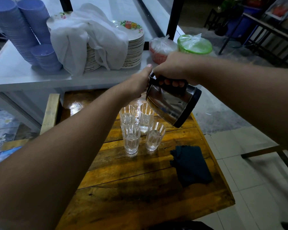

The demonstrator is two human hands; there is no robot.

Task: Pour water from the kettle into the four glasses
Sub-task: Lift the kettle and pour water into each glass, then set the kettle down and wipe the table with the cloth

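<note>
A steel kettle [171, 103] with a black base and black handle is tilted steeply, top end away from me, above the far glasses. My right hand [175, 68] grips its handle from above. My left hand [136, 83] presses against the kettle's top end, thumb up; the spout and lid are hidden behind it. Several ribbed clear glasses stand in a tight square on the wooden table [140, 188]: far left [127, 116], far right [145, 118], near left [131, 138], near right [154, 136]. All hold some water. No stream is visible.
A folded dark cloth [190, 165] lies right of the glasses. Behind the table, a white counter [23, 75] carries stacked blue bowls [23, 30], stacked floral plates [133, 47] under a white cloth, and bagged red and green tubs [194, 44]. Tiled floor lies to the right.
</note>
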